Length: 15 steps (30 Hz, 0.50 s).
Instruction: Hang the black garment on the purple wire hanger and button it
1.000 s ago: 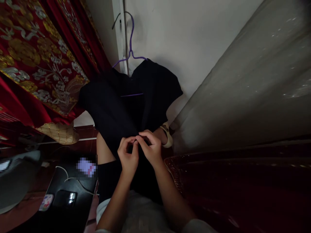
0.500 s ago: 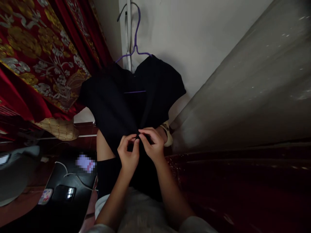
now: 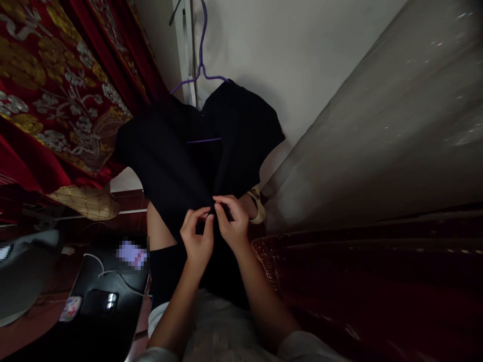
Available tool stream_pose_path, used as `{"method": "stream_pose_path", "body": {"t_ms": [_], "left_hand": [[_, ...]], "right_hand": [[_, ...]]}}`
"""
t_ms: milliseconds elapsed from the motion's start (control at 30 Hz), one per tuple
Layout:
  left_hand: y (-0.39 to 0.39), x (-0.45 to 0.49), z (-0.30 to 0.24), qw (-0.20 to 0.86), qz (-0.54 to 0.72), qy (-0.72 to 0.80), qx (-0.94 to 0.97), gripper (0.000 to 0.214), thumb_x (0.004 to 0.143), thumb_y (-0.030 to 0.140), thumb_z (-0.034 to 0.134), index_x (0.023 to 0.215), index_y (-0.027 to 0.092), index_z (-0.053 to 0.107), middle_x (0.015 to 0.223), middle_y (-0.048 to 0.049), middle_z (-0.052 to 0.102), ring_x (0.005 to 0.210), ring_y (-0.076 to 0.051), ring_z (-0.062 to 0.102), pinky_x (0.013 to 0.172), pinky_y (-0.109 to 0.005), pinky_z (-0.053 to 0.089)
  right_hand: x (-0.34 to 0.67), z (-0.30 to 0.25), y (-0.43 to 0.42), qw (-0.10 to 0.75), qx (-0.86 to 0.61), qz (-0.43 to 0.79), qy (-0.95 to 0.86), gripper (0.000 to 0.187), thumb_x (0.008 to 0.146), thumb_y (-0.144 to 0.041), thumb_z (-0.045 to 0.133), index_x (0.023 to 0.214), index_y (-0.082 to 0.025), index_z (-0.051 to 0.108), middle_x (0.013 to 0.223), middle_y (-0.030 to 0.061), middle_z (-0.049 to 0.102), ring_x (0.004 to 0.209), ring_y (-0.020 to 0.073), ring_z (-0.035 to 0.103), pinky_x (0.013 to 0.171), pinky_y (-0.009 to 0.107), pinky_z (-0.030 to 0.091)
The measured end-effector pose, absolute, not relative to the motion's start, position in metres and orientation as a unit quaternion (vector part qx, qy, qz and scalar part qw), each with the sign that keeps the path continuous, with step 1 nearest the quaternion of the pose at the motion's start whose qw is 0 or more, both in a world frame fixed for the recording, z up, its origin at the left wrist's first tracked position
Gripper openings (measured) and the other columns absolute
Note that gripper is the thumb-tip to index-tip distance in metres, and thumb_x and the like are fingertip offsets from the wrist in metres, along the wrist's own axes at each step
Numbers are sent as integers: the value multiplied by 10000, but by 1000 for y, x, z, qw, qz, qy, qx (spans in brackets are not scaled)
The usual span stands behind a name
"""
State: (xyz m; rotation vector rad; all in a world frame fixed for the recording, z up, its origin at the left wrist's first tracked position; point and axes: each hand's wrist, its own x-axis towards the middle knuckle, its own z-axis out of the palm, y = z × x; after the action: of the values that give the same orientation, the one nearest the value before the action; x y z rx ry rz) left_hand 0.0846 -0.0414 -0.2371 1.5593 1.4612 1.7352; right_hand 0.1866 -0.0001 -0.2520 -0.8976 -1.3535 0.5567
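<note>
A black short-sleeved shirt (image 3: 162,156) hangs on a purple hanger (image 3: 201,68), its neck open in a deep V with the hanger's lower bar showing through. My left hand (image 3: 198,231) pinches the shirt's front edge at the bottom of the V. Close beside it, my right hand (image 3: 232,221) pinches the other edge, thumb and forefinger together. The fingertips of both hands almost meet. Whatever small part of the fabric lies between them is too dark to make out. Lower down, the shirt falls over my lap.
On the left, a red embroidered cloth (image 3: 56,90) hangs beside a white pole (image 3: 190,55). A black bench (image 3: 113,322) holds a dark phone (image 3: 100,301), a small patterned case (image 3: 71,308) and a white cable (image 3: 128,285). A grey plastic-like sheet (image 3: 358,136) slopes down on the right.
The view has shifted slightly, so the shirt and hanger sit a little further left and higher. My fingers have moved a little, with both hands still at the bottom of the V.
</note>
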Motion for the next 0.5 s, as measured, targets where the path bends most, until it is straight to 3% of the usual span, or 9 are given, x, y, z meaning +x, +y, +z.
{"method": "stream_pose_path", "body": {"t_ms": [100,167,333,433,500], "left_hand": [[-40,83,-237,199,610,518,565,147,963,256,687,1084,197,747,941,-55,700,832,-164,667,787,-289,555],[-39,83,-238,194,606,519,571,143,962,251,687,1081,196,746,938,-56,707,828,-165,667,792,-289,549],[-32,81,-243,186,591,478,623,109,965,198,662,1020,181,754,850,-44,675,788,-162,644,738,-274,525],[-18,75,-243,198,537,448,687,121,962,177,645,979,181,764,815,-45,663,749,-163,639,695,-274,526],[-8,70,-237,212,506,435,715,119,960,180,644,979,184,761,817,-48,668,742,-165,647,691,-279,539]], "right_hand": [[185,-248,24,702,-350,212,-583,47,973,-221,574,992,-255,599,928,46,665,881,198,654,804,361,559],[189,-229,59,720,-305,173,-599,74,981,-216,552,921,-255,536,900,41,634,865,195,640,825,374,551],[203,-126,157,672,-332,71,-658,207,1043,-323,430,870,-223,487,954,46,549,1015,193,636,978,429,516],[209,-63,168,671,-328,26,-664,214,1051,-266,337,859,-224,422,937,25,473,1025,156,628,946,368,498],[212,-41,155,697,-281,10,-659,175,1027,-197,380,856,-237,383,908,7,441,941,113,610,872,291,502]]}}
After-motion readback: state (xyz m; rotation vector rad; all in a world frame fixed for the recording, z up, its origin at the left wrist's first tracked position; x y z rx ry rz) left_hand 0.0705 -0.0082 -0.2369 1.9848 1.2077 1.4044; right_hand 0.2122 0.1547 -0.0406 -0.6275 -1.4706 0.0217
